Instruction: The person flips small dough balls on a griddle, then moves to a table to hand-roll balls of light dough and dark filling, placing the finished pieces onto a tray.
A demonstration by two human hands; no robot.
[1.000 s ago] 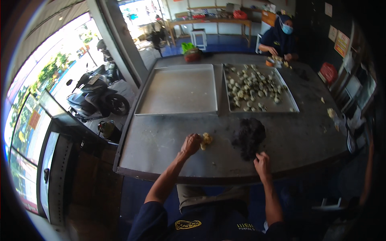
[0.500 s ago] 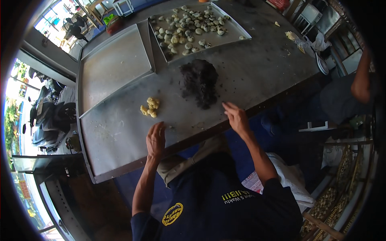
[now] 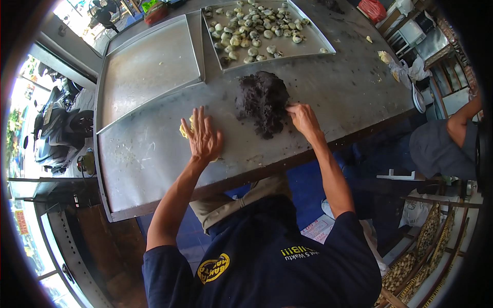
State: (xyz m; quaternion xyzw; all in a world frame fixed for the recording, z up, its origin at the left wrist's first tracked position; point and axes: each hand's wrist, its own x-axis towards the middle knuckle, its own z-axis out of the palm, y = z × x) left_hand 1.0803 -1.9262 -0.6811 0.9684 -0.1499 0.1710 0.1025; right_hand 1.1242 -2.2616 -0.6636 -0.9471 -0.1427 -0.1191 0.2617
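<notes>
On the steel table [image 3: 138,169], my left hand [image 3: 204,138] lies spread and open over a lump of pale yellow dough [image 3: 184,128], covering most of it. My right hand [image 3: 303,119] has its fingers closed in a pinch at the right edge of a large, crumbly dark brown mass [image 3: 261,100]. Behind these, a metal tray [image 3: 222,60] holds several small round pale pieces with dark patches, spread loosely; a second metal tray [image 3: 146,61] to its left has only a few flecks on it.
At right, a person's arm and grey-clad body [image 3: 436,146] are beside racks [image 3: 431,241] of round pieces. Plastic bags [image 3: 408,69] and a red bag [image 3: 371,10] sit near the far right edge. A motorbike [image 3: 61,123] stands outside on the left.
The view has tipped down. My left hand, earlier gripping the yellow dough, then drawn back, now lies spread over it. My right hand has moved up to the dark mass.
</notes>
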